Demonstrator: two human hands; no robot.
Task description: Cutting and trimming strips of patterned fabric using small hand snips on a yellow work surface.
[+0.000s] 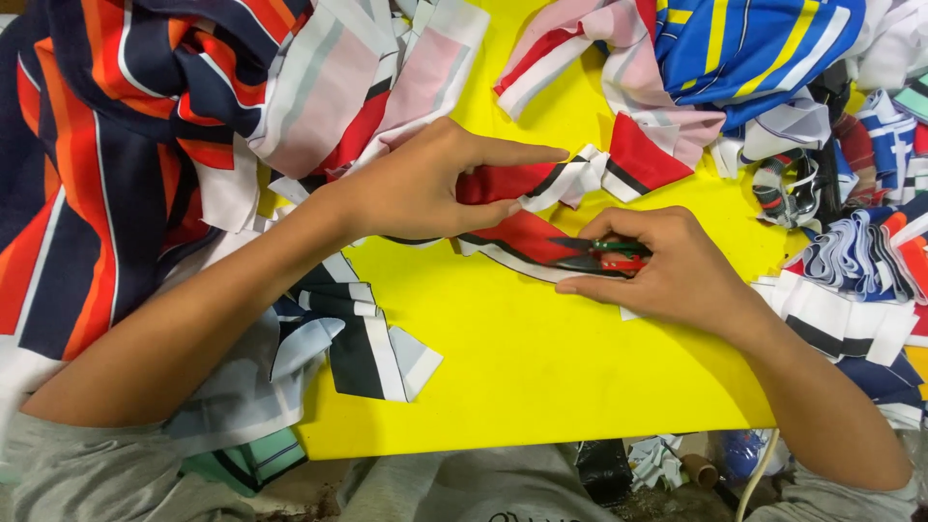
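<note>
Pinching the red striped fabric strip (512,184) in my left hand (425,184) over the yellow table (522,367), my right hand (667,266) grips small snips (604,256) (blades at the cloth); trimming looks underway, needing a steady, taut hold.

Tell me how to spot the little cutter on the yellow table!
Find the yellow table ringed by striped cloth heaps. Near its middle, the right hand rests on a red strip. The cutter is pinched in that hand: small, with red and green handles, the only hard tool among all the soft cloth.
</note>
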